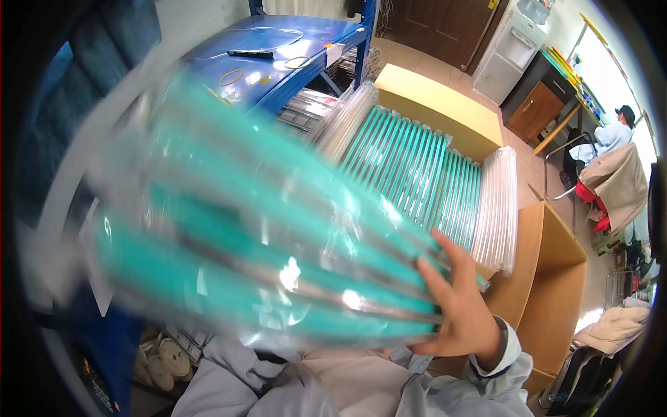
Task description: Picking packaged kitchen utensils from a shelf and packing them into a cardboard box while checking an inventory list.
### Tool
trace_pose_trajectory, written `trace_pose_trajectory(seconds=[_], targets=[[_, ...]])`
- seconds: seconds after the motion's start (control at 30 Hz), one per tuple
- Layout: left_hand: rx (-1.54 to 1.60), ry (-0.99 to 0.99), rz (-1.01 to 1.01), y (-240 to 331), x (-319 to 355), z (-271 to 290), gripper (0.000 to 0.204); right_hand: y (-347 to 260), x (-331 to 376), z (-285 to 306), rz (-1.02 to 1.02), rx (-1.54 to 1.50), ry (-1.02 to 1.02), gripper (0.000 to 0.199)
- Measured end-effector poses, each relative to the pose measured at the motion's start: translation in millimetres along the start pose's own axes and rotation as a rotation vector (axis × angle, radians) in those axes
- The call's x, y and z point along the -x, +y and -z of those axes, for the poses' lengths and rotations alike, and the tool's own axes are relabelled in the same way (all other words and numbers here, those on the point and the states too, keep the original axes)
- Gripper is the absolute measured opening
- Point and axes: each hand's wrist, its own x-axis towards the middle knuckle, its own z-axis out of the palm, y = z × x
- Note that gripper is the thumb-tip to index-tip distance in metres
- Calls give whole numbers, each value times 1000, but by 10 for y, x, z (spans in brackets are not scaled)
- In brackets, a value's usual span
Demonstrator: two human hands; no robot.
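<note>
My right hand (pixel 464 309) grips the right end of a large bundle of long teal and silver-grey strips (pixel 278 236) in clear plastic film. The bundle slants across the middle of the view, and its left end is smeared by motion. My left hand does not show; only its grey sleeve (pixel 243 365) appears below the bundle. Just beyond the bundle stands an open cardboard box (pixel 438 101), packed with upright rows of similar wrapped teal strips (pixel 396 156). Paler wrapped strips (pixel 499 208) stand at its right end.
A blue table (pixel 319 31) at the back left bears a black pen (pixel 250 54) and yellow rubber bands (pixel 231 77). Another open cardboard box (pixel 556 292) stands at the right. Farther off are a water dispenser (pixel 511 48), a seated person (pixel 611 142) and a draped chair (pixel 611 177).
</note>
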Motion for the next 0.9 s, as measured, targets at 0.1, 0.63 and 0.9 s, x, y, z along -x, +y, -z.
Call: trace_pose_trajectory(seconds=[0.1, 0.63, 0.9], targets=[[-27, 31, 219, 26, 82, -57, 87, 41, 85, -80, 75, 116, -263, 97], [-1616, 86, 88, 708, -240, 118, 96, 338, 445, -711, -46, 327, -297, 109], [-1651, 99, 89, 695, -198, 124, 101, 868, 1294, -13, -517, -603, 447, 76]])
